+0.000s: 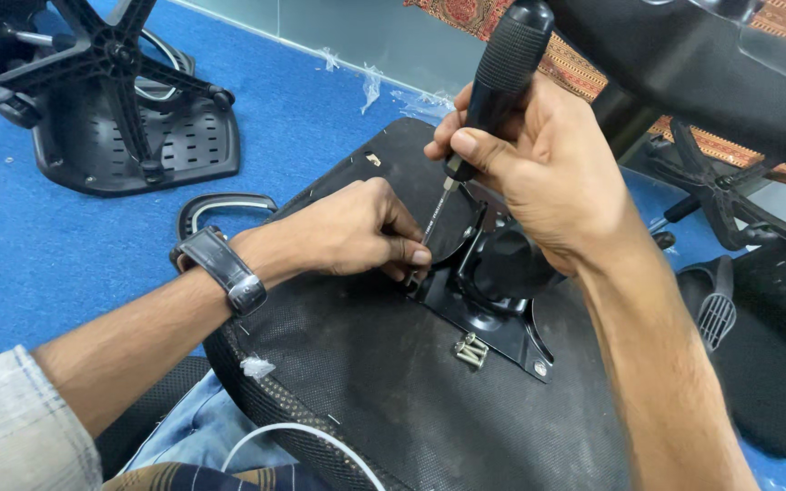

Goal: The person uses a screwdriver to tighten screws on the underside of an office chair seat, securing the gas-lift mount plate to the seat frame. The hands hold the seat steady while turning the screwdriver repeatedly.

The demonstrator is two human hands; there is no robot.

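An upturned black office chair seat [375,364] lies across my lap, with a black metal mechanism plate [493,314] fixed on its underside. My right hand [539,173] is shut on the black ribbed handle of a screwdriver [502,68], held upright. Its thin shaft runs down to the plate's near-left corner. My left hand [357,232], with a dark wristwatch on the wrist, pinches at the shaft's tip, fingers closed against the plate. Whatever small part sits under the fingertips is hidden.
On the blue carpet at the upper left lie a black star-shaped chair base [106,55] and a perforated seat shell [166,145]. A curved armrest [225,205] lies by my left wrist. More black chair parts [730,200] crowd the right, and a patterned cloth [584,68] lies behind.
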